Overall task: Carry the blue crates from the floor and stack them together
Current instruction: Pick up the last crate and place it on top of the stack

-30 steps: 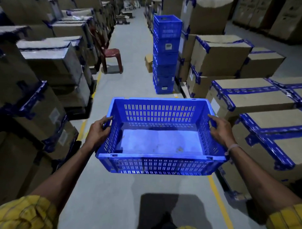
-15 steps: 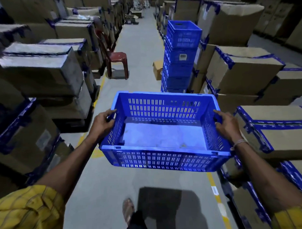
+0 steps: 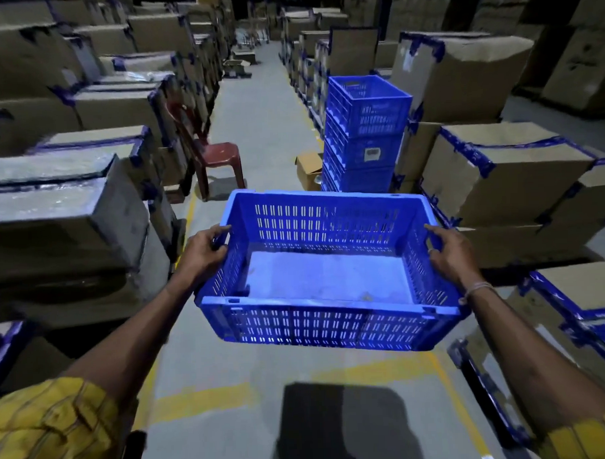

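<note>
Crate (image 3: 327, 280), blue, empty, is held level off the floor betw. both hands. Left hand (image 3: 201, 255) is clamped on the L end rim, right hand (image 3: 449, 253) on the R end rim; fingers curled over the edges. Stack of blue crates (image 3: 363, 134) is seen ahead, R side of aisle, well apart from the held crate. Concrete floor (image 3: 262, 103) w/ yellow lines. Cardboard boxes (image 3: 498, 178) line both sides. Red chair (image 3: 216, 160) stands at L.
</note>
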`<state>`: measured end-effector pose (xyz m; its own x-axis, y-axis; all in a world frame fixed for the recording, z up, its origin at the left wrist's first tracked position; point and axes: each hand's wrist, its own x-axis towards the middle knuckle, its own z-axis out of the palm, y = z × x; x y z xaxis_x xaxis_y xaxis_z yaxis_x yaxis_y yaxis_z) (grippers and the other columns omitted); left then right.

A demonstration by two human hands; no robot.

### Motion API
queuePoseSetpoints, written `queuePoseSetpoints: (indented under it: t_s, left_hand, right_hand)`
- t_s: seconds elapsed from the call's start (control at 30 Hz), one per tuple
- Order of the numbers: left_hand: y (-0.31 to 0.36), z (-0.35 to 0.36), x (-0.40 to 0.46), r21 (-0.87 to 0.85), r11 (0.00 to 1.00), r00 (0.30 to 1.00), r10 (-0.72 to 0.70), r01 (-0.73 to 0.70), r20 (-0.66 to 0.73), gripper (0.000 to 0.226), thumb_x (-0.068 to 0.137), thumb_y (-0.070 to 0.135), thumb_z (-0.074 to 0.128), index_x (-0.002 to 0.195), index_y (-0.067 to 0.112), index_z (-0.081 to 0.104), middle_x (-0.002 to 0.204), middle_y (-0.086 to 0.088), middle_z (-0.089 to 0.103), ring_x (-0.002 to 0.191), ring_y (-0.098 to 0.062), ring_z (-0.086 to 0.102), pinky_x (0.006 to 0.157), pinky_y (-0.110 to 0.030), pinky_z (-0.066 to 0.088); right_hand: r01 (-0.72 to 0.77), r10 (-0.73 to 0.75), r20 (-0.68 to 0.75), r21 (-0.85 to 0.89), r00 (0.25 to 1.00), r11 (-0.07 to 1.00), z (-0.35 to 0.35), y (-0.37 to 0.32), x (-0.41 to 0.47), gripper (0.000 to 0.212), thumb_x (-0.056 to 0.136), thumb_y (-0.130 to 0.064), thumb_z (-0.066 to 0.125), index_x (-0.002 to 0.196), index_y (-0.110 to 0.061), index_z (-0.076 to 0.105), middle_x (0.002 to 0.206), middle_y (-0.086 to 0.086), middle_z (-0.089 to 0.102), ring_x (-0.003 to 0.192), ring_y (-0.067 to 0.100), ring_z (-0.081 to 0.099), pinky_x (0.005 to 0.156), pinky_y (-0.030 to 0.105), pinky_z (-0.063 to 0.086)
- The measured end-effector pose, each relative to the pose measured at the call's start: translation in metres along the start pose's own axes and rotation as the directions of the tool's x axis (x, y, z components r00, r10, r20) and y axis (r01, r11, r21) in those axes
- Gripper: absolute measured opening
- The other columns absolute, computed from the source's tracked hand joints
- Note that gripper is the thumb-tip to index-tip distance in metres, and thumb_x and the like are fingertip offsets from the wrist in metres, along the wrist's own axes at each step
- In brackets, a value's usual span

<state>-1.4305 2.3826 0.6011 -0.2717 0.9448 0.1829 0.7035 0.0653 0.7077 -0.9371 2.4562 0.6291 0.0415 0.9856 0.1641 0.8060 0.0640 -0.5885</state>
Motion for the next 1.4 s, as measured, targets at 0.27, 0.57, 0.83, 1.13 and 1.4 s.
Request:
queuePoseSetpoints:
  t_s: [0.27, 0.57, 0.83, 1.13, 1.4]
  left_hand:
    - [-0.030, 0.007, 0.179, 0.002, 0.999, 0.998, 0.035, -0.035, 0.055, 0.051, 0.087, 0.010, 0.061, 0.135, 0.026, 0.064, 0.105, -0.005, 0.076, 0.087, -0.014, 0.073, 0.075, -0.028, 0.052]
    - [-0.035, 0.018, 0.388, 0.002, 0.994, 0.984, 0.107, -0.108, 0.143, 0.050, 0.090, 0.002, 0.058, 0.138, 0.015, 0.062, 0.111, -0.015, 0.075, 0.089, -0.027, 0.073, 0.080, -0.041, 0.059]
    - [-0.054, 0.018, 0.553, -0.022, 0.989, 0.970, 0.150, -0.149, 0.190, 0.049, 0.089, 0.000, 0.063, 0.135, 0.014, 0.063, 0.100, -0.010, 0.073, 0.082, -0.020, 0.068, 0.074, -0.031, 0.049]
    - [-0.075, -0.008, 0.763, -0.060, 0.956, 0.921, 0.292, -0.287, 0.256, 0.049, 0.083, -0.004, 0.063, 0.129, 0.012, 0.069, 0.093, -0.013, 0.077, 0.082, -0.019, 0.072, 0.091, -0.041, 0.057]
    - [-0.042, -0.047, 0.917, -0.150, 0.900, 0.841, 0.436, -0.409, 0.321, 0.043, 0.088, -0.004, 0.060, 0.129, 0.006, 0.067, 0.089, -0.015, 0.073, 0.056, -0.008, 0.066, 0.069, -0.029, 0.056]
  right_hand:
    - [-0.042, 0.041, -0.031, -0.027, 0.999, 0.999, 0.063, -0.035, 0.150, 0.054, 0.084, 0.000, 0.060, 0.136, -0.014, 0.061, 0.121, 0.020, 0.068, 0.103, 0.037, 0.065, 0.085, 0.031, 0.047]
    - [-0.122, 0.121, -0.021, -0.049, 0.992, 0.991, 0.107, -0.086, 0.305, 0.060, 0.085, 0.001, 0.056, 0.142, -0.017, 0.055, 0.124, 0.020, 0.065, 0.106, 0.038, 0.064, 0.087, 0.038, 0.050]
    - [-0.200, 0.196, -0.070, -0.049, 0.978, 0.979, 0.131, -0.144, 0.411, 0.059, 0.085, 0.005, 0.057, 0.142, -0.011, 0.055, 0.135, 0.018, 0.061, 0.118, 0.036, 0.060, 0.085, 0.028, 0.043]
    - [-0.350, 0.340, -0.144, -0.052, 0.929, 0.935, 0.176, -0.231, 0.520, 0.058, 0.087, -0.006, 0.060, 0.143, -0.021, 0.054, 0.121, 0.018, 0.068, 0.108, 0.035, 0.066, 0.095, 0.041, 0.052]
    - [-0.416, 0.355, -0.312, -0.156, 0.881, 0.896, 0.175, -0.325, 0.594, 0.054, 0.085, -0.002, 0.062, 0.138, -0.012, 0.059, 0.137, 0.014, 0.061, 0.126, 0.032, 0.056, 0.106, 0.037, 0.043]
